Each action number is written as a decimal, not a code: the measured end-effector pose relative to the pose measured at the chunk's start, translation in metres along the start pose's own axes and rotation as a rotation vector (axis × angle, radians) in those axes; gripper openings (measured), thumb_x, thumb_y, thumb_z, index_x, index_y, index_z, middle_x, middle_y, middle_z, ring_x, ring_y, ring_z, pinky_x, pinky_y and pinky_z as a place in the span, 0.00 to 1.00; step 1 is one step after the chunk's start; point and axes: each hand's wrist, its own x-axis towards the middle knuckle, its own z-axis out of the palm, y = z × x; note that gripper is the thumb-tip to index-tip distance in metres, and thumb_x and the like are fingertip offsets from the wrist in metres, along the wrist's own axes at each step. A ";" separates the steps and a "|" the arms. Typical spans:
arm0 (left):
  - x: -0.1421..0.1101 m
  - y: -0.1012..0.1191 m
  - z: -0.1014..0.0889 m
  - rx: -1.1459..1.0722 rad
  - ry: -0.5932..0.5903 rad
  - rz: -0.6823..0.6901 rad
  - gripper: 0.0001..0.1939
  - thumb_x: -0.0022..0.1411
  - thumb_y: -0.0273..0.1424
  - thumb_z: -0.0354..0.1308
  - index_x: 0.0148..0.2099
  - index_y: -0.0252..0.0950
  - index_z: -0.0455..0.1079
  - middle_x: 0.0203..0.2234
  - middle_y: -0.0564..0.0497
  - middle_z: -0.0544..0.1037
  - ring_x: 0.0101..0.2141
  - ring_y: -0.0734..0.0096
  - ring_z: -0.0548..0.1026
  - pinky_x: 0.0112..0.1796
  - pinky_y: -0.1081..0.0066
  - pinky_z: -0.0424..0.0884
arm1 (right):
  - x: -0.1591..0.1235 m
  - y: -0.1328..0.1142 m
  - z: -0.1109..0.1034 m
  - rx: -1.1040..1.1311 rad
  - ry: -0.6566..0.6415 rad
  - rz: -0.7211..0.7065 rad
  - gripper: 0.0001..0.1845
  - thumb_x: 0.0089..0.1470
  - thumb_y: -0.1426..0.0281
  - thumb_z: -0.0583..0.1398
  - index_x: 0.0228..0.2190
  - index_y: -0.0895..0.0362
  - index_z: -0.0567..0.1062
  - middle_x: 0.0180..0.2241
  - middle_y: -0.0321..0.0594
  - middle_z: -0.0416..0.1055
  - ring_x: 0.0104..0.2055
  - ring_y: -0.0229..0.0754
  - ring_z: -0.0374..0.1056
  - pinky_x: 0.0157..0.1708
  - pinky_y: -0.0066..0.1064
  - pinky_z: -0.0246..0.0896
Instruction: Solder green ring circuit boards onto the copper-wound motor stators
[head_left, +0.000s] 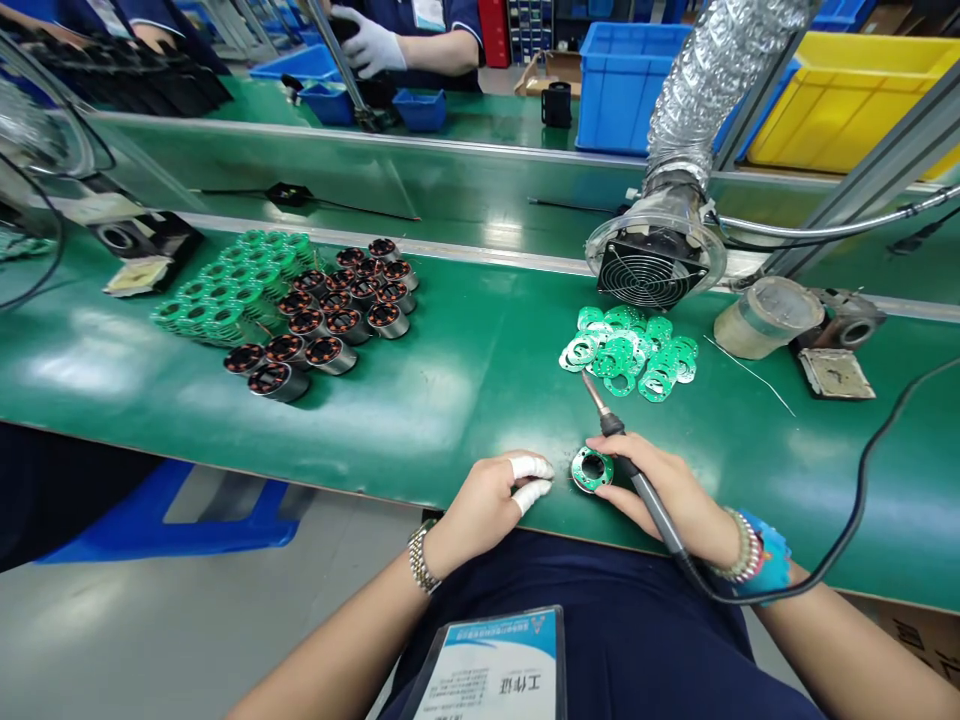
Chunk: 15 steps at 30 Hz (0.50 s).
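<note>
My right hand [679, 490] holds a soldering iron [652, 500], its bare tip pointing up and away over the bench. The thumb and a fingertip of that hand also sit on either side of a small round part with a green ring-shaped circuit board [592, 469] on top. Just left of this part is my left hand [495, 495], with white tape on two fingers. Its fingertips are pinched together, and whether anything is between them is too small to tell. A loose pile of green ring circuit boards [626, 345] lies beyond the iron's tip.
Motor stators with copper windings [330, 310] stand grouped at left beside stacked green ring boards [232, 285]. A fume fan [652, 275] with a foil duct hangs behind the pile. At right are a cloudy tub [769, 315] and an iron stand [836, 370]. A gloved co-worker's hand [371, 45] is opposite.
</note>
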 end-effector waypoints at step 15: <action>0.020 0.026 0.019 -0.470 -0.102 -0.247 0.10 0.48 0.32 0.63 0.27 0.32 0.67 0.22 0.54 0.69 0.23 0.78 0.67 0.24 0.76 0.67 | 0.008 -0.015 0.011 0.031 0.219 -0.053 0.13 0.54 0.77 0.54 0.42 0.55 0.66 0.35 0.42 0.68 0.37 0.41 0.65 0.37 0.33 0.64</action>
